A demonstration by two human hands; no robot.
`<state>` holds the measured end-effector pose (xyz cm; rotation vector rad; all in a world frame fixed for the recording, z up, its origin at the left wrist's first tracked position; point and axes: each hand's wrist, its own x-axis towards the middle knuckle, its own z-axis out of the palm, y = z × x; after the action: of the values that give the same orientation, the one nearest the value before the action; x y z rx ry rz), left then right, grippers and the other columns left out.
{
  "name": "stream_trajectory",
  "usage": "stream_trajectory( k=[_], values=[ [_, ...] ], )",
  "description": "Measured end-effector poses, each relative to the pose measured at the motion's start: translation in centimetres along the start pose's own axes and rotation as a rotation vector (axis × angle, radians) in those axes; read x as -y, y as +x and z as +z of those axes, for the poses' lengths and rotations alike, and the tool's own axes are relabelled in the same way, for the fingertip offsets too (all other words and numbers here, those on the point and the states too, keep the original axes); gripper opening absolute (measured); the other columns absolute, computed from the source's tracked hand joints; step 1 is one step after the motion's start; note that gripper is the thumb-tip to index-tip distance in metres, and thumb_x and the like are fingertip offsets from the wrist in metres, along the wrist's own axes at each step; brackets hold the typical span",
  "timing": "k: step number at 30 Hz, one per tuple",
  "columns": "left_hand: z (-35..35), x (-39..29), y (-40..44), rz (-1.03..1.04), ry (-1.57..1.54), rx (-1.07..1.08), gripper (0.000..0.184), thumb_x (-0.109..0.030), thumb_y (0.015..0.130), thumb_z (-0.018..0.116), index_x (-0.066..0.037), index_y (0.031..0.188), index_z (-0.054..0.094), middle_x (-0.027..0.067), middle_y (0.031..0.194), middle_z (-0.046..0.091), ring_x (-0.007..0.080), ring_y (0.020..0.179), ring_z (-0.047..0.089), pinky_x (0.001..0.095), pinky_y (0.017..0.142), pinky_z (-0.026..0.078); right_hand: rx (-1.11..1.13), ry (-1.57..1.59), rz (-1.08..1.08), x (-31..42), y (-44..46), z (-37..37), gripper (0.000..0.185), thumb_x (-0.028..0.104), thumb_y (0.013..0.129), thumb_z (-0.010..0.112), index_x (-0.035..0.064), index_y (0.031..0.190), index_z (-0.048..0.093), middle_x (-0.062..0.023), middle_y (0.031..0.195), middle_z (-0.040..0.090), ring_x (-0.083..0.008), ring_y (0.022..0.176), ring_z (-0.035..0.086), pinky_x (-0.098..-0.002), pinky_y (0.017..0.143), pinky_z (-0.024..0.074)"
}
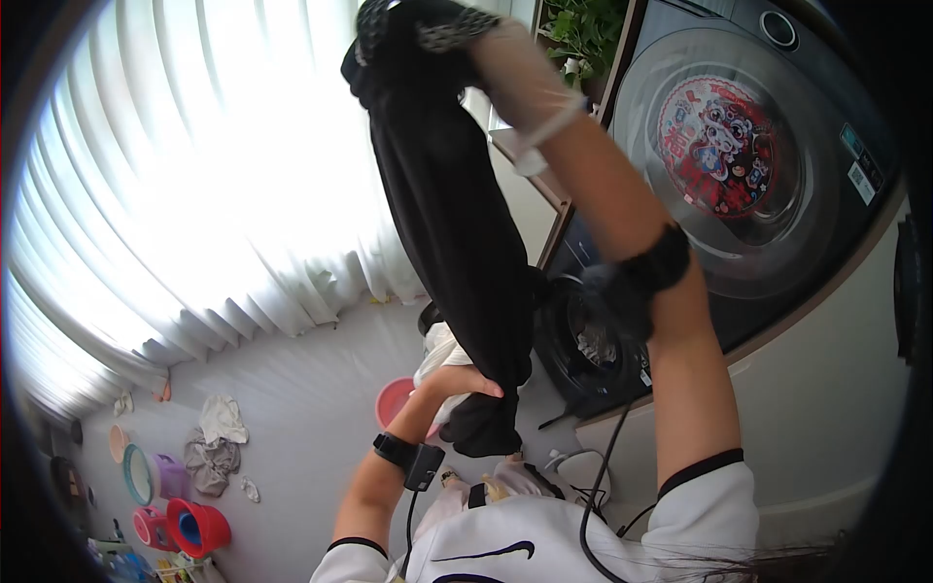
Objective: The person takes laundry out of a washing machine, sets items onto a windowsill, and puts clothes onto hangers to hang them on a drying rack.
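Observation:
A long black garment is stretched between my two hands, running from the top of the view down to the middle. My right hand is raised high at its upper end, closed on a bunched part with a grey patterned trim; the fingers are mostly hidden and smeared by motion. A pale, loose cuff circles that wrist. Lower down, my left hand grips the garment near its bottom, thumb showing. A white cloth appears just behind the left hand; I cannot tell whether it is held.
A pink basin stands on the floor beyond my left arm. To the right are a large washing machine and a smaller one. Left lie clothes and a red bucket. A white curtain hangs behind; cables trail from both forearms.

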<state>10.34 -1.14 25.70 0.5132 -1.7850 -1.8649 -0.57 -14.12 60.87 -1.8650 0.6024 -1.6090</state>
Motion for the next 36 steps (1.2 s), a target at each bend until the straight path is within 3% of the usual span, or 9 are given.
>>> stream_trajectory(
  k=[3,6,10,13,22,28,31,34,36],
  values=[
    [2.3,-0.5,-0.1,-0.151,-0.116,-0.281,0.076,-0.021,0.061,0.085,0.003,0.124,0.049,0.0108,0.122,0.054,0.0214,0.11,0.052,0.0303,0.097,0.04,0.019,-0.035,0.32,-6.0,-0.9,3.1,0.043,0.022,0.077,0.068,-0.0102,0.104,0.059,-0.0168,0.093,0.064,-0.0203,0.082,0.061,-0.0324,0.068,0.0491],
    [3.1,1.0,-1.0,-0.17,-0.401,-0.411,0.066,-0.011,0.064,0.081,0.005,0.121,0.051,0.0129,0.118,0.057,0.0238,0.108,0.055,0.0338,0.095,0.043,0.237,0.014,0.686,-6.1,-5.1,1.2,0.074,0.025,0.083,0.061,-0.0079,0.137,0.023,-0.0259,0.137,0.031,-0.0303,0.126,0.038,-0.0443,0.103,0.0352],
    [1.5,2.4,-2.9,-0.232,-1.028,-0.373,0.058,-0.006,0.069,0.069,0.004,0.123,0.05,0.0161,0.12,0.057,0.0309,0.113,0.053,0.0389,0.099,0.042,0.371,0.043,0.686,-9.0,-12.7,-5.8,0.031,0.017,0.087,0.058,-0.0039,0.111,0.058,-0.003,0.093,0.062,-0.0078,0.083,0.056,-0.0204,0.078,0.0453],
    [3.3,0.9,-1.0,0.089,-1.228,-0.283,0.061,-0.011,0.072,0.063,0.003,0.129,0.044,0.0188,0.122,0.055,0.0331,0.118,0.05,0.041,0.104,0.038,0.302,0.137,0.955,-11.4,-20.7,-12.5,0.029,0.021,0.089,0.057,-0.0002,0.109,0.06,-0.0013,0.094,0.062,-0.006,0.085,0.057,-0.0212,0.078,0.0465],
    [8.3,13.3,3.4,-0.638,-1.022,-0.346,0.047,-0.023,0.071,0.067,0.005,0.107,0.055,0.0148,0.089,0.062,0.0301,0.103,0.056,0.0395,0.097,0.042,-0.172,-0.023,1.657,-28.5,-51.1,-27.0,0.021,0.028,0.084,0.061,0.0097,0.092,0.065,-0.0013,0.084,0.064,-0.0085,0.07,0.059,-0.0224,0.061,0.0468],
    [9.0,24.0,4.8,-0.713,-1.323,-0.314,0.032,-0.021,0.068,0.065,0.004,0.084,0.055,0.0073,0.063,0.05,0.0236,0.08,0.055,0.034,0.089,0.041,-0.192,-0.487,1.609,-44.9,-67.3,-32.0,0.031,0.023,0.079,0.061,0.0031,0.102,0.065,-0.0137,0.095,0.067,-0.0226,0.083,0.065,-0.0308,0.075,0.0495],
    [10.2,28.1,4.3,-0.705,-1.529,-0.483,0.042,-0.01,0.063,0.064,0.011,0.096,0.051,0.0122,0.065,0.05,0.0272,0.063,0.055,0.0396,0.084,0.045,-0.166,-0.812,1.543,-50.7,-69.8,-33.9,0.034,0.019,0.076,0.059,0.0021,0.105,0.063,-0.0198,0.105,0.064,-0.0317,0.099,0.061,-0.0344,0.087,0.0464],
    [10.7,30.4,4.3,-1.073,-1.483,-0.66,0.057,-0.002,0.062,0.062,0.015,0.113,0.046,0.02,0.081,0.056,0.0323,0.074,0.06,0.0438,0.085,0.049,-0.055,-1.014,1.661,-55.2,-70.2,-36.4,0.037,0.018,0.08,0.057,0.0062,0.115,0.059,-0.0188,0.119,0.057,-0.0321,0.112,0.054,-0.0389,0.095,0.0429],
    [11.5,32.2,5.8,-0.987,-1.654,-0.609,0.054,-0.005,0.062,0.064,0.015,0.11,0.047,0.0203,0.086,0.057,0.0295,0.078,0.06,0.0376,0.085,0.049,0.111,-1.108,1.766,-57.3,-70.4,-38.3,0.041,0.017,0.082,0.056,0.0103,0.123,0.053,-0.0158,0.127,0.051,-0.031,0.118,0.05,-0.0401,0.098,0.0417]
  ],
)
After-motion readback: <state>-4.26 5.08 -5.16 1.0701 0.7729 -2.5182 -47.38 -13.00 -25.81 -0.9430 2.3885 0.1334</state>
